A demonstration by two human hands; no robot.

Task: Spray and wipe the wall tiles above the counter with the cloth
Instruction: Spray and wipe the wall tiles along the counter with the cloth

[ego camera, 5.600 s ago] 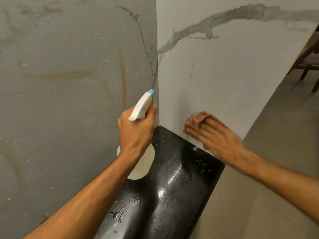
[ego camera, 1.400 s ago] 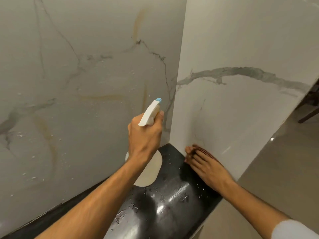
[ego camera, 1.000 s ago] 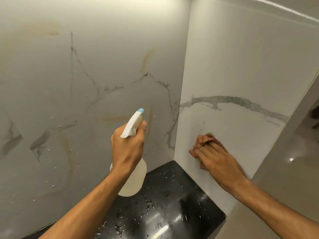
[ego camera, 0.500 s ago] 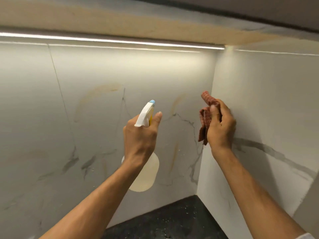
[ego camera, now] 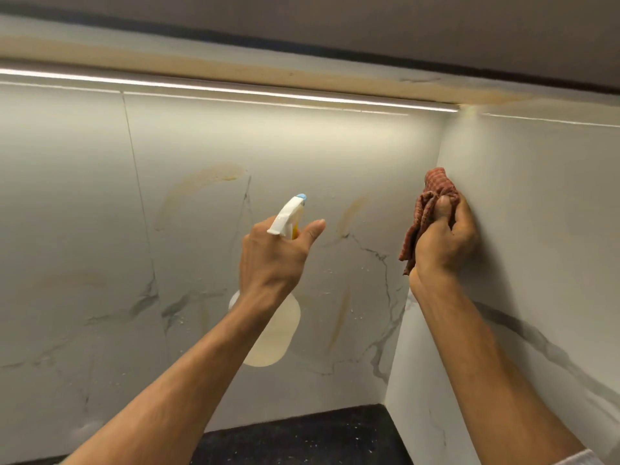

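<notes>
Fingers (ego camera: 444, 209) of the right hand (ego camera: 443, 243) are curled tight round the one red checked cloth (ego camera: 432, 199), pressing it on the wall tiles (ego camera: 536, 213) just beside the corner, high up. Left hand (ego camera: 271, 260) grips the one spray bottle (ego camera: 275, 333), thumb sticking out. Black bench (ego camera: 302, 437) down below.

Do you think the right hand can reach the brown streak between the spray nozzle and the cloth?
Probably yes: the right hand holds the cloth near the streak, with nothing between.

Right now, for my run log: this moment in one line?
left hand grips spray bottle; right hand holds cloth against side wall
</notes>
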